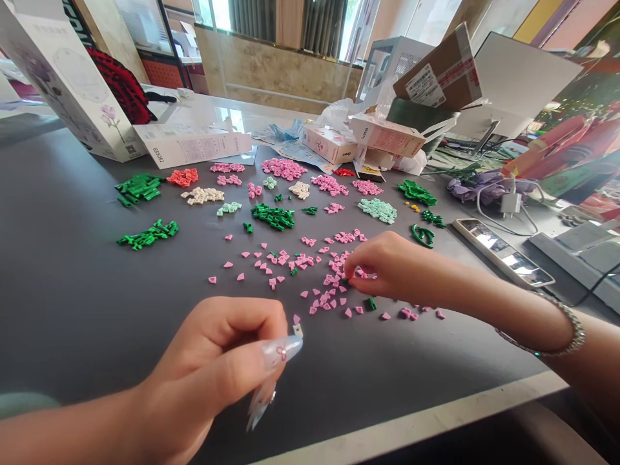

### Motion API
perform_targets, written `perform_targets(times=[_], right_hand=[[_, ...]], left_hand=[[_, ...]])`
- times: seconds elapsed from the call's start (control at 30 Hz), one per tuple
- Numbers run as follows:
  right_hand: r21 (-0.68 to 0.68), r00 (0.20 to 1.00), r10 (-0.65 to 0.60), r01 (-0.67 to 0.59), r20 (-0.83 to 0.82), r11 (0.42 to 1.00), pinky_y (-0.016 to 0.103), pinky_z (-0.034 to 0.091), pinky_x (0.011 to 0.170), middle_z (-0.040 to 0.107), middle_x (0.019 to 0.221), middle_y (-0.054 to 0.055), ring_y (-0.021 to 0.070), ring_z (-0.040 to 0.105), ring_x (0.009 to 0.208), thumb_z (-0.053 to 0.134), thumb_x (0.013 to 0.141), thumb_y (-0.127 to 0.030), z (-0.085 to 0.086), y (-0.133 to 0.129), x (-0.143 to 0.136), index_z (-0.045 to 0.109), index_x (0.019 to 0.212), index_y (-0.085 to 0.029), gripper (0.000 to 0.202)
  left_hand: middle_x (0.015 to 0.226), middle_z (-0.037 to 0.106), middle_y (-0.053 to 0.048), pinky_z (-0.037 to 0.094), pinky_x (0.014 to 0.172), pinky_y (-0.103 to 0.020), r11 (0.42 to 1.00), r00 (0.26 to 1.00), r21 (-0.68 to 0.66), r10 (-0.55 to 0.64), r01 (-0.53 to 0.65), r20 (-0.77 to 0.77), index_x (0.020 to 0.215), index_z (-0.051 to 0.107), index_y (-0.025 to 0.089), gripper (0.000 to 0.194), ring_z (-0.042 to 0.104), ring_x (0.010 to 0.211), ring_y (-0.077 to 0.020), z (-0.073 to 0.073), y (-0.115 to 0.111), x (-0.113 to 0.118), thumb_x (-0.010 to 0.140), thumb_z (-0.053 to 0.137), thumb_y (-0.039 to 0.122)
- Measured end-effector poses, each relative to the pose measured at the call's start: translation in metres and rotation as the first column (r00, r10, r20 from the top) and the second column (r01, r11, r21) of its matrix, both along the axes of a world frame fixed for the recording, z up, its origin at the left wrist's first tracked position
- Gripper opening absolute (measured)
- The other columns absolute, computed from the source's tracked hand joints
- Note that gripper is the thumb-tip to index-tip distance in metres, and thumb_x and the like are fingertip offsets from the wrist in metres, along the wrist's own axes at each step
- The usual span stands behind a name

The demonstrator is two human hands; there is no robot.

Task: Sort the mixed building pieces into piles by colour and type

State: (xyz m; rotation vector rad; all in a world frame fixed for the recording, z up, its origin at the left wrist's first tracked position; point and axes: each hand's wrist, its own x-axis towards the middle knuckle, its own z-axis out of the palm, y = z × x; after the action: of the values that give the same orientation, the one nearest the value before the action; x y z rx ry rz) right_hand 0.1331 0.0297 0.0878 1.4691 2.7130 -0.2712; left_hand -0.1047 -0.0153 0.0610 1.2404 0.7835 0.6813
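My left hand is in the foreground above the table, its fingers curled and its thumb pressed against the index finger. A small whitish bit shows at the fingertips; whether it is a brick or a nail I cannot tell. My right hand reaches down into the scattered pink building bricks, thumb and index finger pinched together. Beside those fingertips is a speck of green, and what they hold is hidden. A loose dark green brick lies just below this hand.
Sorted heaps lie farther back: green bricks, pink bricks, cream bricks and mint bricks. White boxes and a cardboard box stand behind. A phone and a white charger are at the right.
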Motion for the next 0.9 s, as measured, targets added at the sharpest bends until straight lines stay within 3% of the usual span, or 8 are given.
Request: perform_targets(times=[0.13, 0.27, 0.43, 0.53, 0.63, 0.7, 0.8, 0.9], right_hand=[[-0.008, 0.998, -0.035, 0.034, -0.051, 0.999, 0.023, 0.035, 0.056, 0.060, 0.059, -0.003, 0.0088, 0.046, 0.053, 0.057, 0.073, -0.012, 0.001, 0.005, -0.002, 0.068, 0.070, -0.018, 0.013], [-0.016, 0.988, -0.056, 0.054, -0.144, 0.998, 0.022, 0.031, 0.051, 0.050, 0.053, -0.005, 0.0064, 0.038, 0.048, 0.058, 0.072, -0.016, 0.001, 0.011, -0.005, 0.068, 0.070, -0.017, 0.010], [-0.143, 0.942, -0.086, 0.041, -0.325, 0.989, 0.023, 0.027, 0.048, 0.039, 0.047, -0.008, 0.0047, 0.027, 0.045, 0.058, 0.069, -0.014, 0.000, 0.017, -0.009, 0.065, 0.068, -0.016, 0.008], [-0.355, 0.835, -0.202, 0.009, -0.512, 0.935, 0.023, 0.026, 0.046, 0.037, 0.048, -0.009, 0.0047, 0.028, 0.045, 0.061, 0.070, -0.018, -0.001, 0.019, -0.010, 0.063, 0.069, -0.015, 0.004], [-0.588, 0.638, -0.412, -0.081, -0.651, 0.805, 0.023, 0.021, 0.041, 0.037, 0.051, -0.009, 0.0043, 0.026, 0.043, 0.062, 0.071, -0.025, -0.003, 0.022, -0.009, 0.058, 0.070, -0.017, 0.010], [-0.657, 0.491, -0.529, -0.125, -0.692, 0.743, 0.022, 0.015, 0.038, 0.030, 0.050, -0.010, 0.0042, 0.019, 0.042, 0.060, 0.070, -0.025, -0.004, 0.025, -0.007, 0.052, 0.067, -0.018, 0.011], [-0.668, 0.341, -0.607, -0.093, -0.718, 0.738, 0.022, 0.012, 0.039, 0.020, 0.052, -0.010, 0.0052, 0.013, 0.045, 0.057, 0.072, -0.022, -0.008, 0.030, -0.005, 0.041, 0.062, -0.020, 0.019], [-0.650, 0.322, -0.617, 0.005, -0.718, 0.760, 0.022, 0.013, 0.039, 0.022, 0.052, -0.009, 0.0056, 0.014, 0.046, 0.054, 0.073, -0.020, -0.013, 0.034, -0.003, 0.039, 0.060, -0.021, 0.020]], left_hand=[[0.048, 0.045, 0.004, 0.030, 0.044, -0.020, 0.997, 0.998, 0.022, -0.068, 0.068, 0.003, 0.049, 0.045, 0.019, 0.031, 0.037, 0.045, -0.0077, 0.000, 0.001, -0.001, 0.075, 0.054, 0.033], [0.047, 0.044, 0.004, 0.031, 0.045, -0.020, 1.000, 1.000, -0.002, -0.026, 0.026, 0.017, 0.048, 0.043, 0.019, 0.031, 0.035, 0.045, -0.0073, 0.000, 0.000, -0.001, 0.073, 0.054, 0.034], [0.050, 0.046, 0.004, 0.031, 0.045, -0.018, 0.994, 0.993, 0.019, -0.109, 0.108, 0.035, 0.051, 0.044, 0.019, 0.029, 0.038, 0.047, -0.0075, -0.002, 0.001, -0.004, 0.077, 0.052, 0.030], [0.051, 0.047, 0.004, 0.031, 0.044, -0.018, 0.991, 0.990, 0.024, -0.131, 0.130, 0.045, 0.052, 0.046, 0.019, 0.029, 0.039, 0.047, -0.0075, -0.004, 0.003, -0.006, 0.078, 0.052, 0.028], [0.050, 0.047, 0.004, 0.032, 0.044, -0.018, 0.991, 0.990, 0.016, -0.133, 0.132, 0.049, 0.052, 0.046, 0.019, 0.029, 0.039, 0.047, -0.0076, -0.004, 0.004, -0.006, 0.078, 0.053, 0.027], [0.051, 0.048, 0.004, 0.032, 0.045, -0.018, 0.991, 0.989, 0.009, -0.135, 0.135, 0.052, 0.052, 0.046, 0.019, 0.029, 0.039, 0.048, -0.0074, -0.004, 0.004, -0.006, 0.079, 0.053, 0.027], [0.051, 0.048, 0.005, 0.032, 0.045, -0.018, 0.992, 0.989, -0.001, -0.129, 0.130, 0.067, 0.053, 0.047, 0.019, 0.028, 0.038, 0.047, -0.0073, -0.004, 0.004, -0.005, 0.079, 0.053, 0.028], [0.050, 0.047, 0.004, 0.032, 0.045, -0.019, 0.994, 0.991, 0.005, -0.108, 0.108, 0.074, 0.051, 0.046, 0.019, 0.030, 0.038, 0.047, -0.0076, -0.004, 0.003, -0.005, 0.078, 0.054, 0.030]])
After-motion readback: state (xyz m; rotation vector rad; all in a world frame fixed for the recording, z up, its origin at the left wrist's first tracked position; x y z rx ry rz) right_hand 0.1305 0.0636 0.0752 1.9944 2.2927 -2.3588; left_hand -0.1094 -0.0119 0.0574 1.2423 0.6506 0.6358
